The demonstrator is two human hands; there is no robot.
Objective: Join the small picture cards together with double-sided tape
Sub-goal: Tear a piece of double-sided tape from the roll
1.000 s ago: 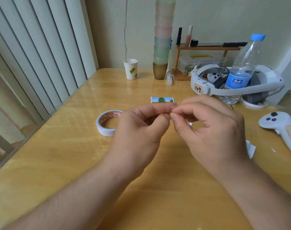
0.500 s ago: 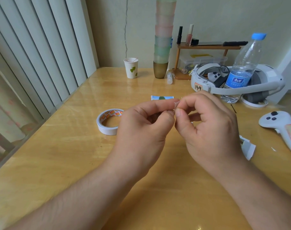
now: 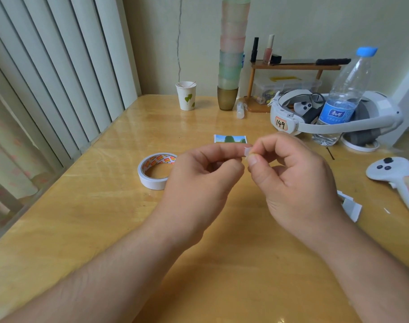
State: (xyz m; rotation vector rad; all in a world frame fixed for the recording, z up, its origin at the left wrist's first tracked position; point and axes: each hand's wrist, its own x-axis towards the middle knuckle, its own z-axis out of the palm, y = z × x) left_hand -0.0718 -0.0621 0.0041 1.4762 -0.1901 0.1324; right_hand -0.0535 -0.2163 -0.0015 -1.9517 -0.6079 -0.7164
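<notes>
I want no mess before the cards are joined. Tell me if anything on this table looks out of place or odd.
Nothing is spilled or broken. One oddity: the water bottle stands inside the loop of the white headset, a tippy spot. The tape roll and picture card lie flat on the table.

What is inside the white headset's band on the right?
Inside the headset band stand a water bottle and a white controller beside a dark part. The bottle's base is hidden by the band.

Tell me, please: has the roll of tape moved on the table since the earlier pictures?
No. The roll of tape lies in the same spot, left of the picture card and in front of the paper cup, as before.
</notes>
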